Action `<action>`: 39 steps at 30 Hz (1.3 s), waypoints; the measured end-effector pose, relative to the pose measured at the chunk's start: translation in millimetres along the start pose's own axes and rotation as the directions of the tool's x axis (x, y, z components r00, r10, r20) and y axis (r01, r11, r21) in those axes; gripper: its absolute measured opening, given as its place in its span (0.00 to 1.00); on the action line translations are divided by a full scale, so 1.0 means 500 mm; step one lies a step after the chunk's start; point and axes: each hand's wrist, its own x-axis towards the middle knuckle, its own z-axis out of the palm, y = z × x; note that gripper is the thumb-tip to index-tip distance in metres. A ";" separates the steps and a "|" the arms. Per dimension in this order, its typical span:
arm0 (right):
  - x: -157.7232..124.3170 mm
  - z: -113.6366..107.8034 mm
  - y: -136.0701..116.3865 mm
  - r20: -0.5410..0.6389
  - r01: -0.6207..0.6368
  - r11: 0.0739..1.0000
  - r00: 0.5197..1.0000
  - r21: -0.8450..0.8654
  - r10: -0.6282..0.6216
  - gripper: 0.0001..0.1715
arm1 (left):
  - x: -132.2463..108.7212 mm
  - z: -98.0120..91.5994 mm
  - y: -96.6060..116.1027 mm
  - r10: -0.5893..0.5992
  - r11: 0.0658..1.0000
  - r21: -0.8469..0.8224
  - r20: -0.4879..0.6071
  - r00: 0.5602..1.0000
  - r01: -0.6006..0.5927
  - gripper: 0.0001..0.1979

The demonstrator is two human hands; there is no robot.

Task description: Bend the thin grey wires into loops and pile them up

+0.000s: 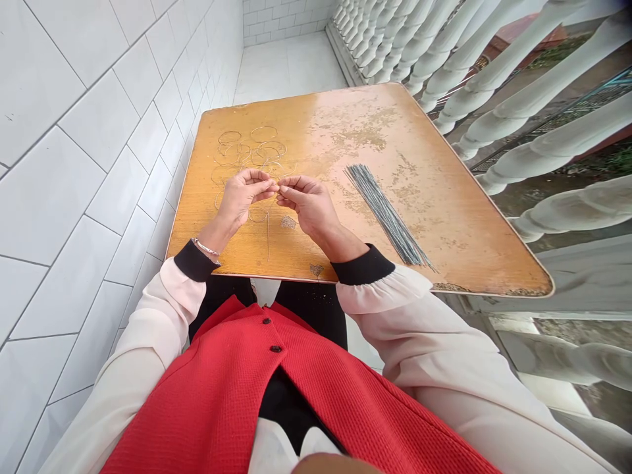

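The counter (434, 217) is wood under a glossy orange-brown varnish, worn rough and matt in pale patches on its right side. The straight wires (385, 214) are dull grey metal, and the thin wire loops (251, 148) look like finer, shinier metal. The wall tiles (83, 217) are smooth, glossy ceramic, and the balusters (543, 112) are smooth white-painted. The red vest (306, 388) is textured waffle-weave cloth, and the sleeve (395, 329) is thin pale fabric.

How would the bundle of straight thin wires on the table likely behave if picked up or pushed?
The straight wires look thin yet lie true, so probably light and springy, not floppy. The wire loops nearby suggest they bend by hand. Lying loosely fanned, they would likely spread apart if pushed across the wooden tabletop.
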 end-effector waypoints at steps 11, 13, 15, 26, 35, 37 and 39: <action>-0.003 0.010 0.004 -0.007 0.017 0.998 1.000 -0.066 -0.018 0.11 | -0.007 0.007 -0.007 -0.024 0.999 -0.047 -0.007 1.000 0.024 0.09; -0.002 0.011 0.006 -0.008 0.013 0.996 1.000 -0.084 -0.013 0.14 | -0.009 0.009 -0.007 -0.027 1.000 -0.007 -0.012 1.000 0.027 0.09; -0.002 0.010 0.006 -0.006 0.016 0.996 1.000 -0.086 -0.017 0.13 | -0.009 0.008 -0.006 -0.019 0.999 0.044 -0.023 1.000 0.020 0.08; -0.001 0.011 0.004 0.002 0.027 0.999 1.000 -0.026 -0.027 0.07 | -0.001 0.007 -0.015 0.064 0.993 0.108 -0.113 0.992 -0.052 0.08; 0.000 0.009 0.005 -0.019 -0.008 0.999 1.000 -0.034 0.008 0.06 | 0.008 -0.001 -0.019 0.089 0.988 0.136 -0.119 0.989 -0.073 0.08; 0.000 0.008 0.005 -0.006 0.001 1.000 1.000 -0.029 -0.002 0.06 | 0.009 -0.005 -0.019 0.077 0.991 0.116 -0.115 0.990 -0.063 0.08; 0.000 0.007 0.006 0.007 0.005 1.000 1.000 -0.027 -0.005 0.07 | 0.009 -0.006 -0.019 0.070 0.993 0.098 -0.116 0.991 -0.059 0.08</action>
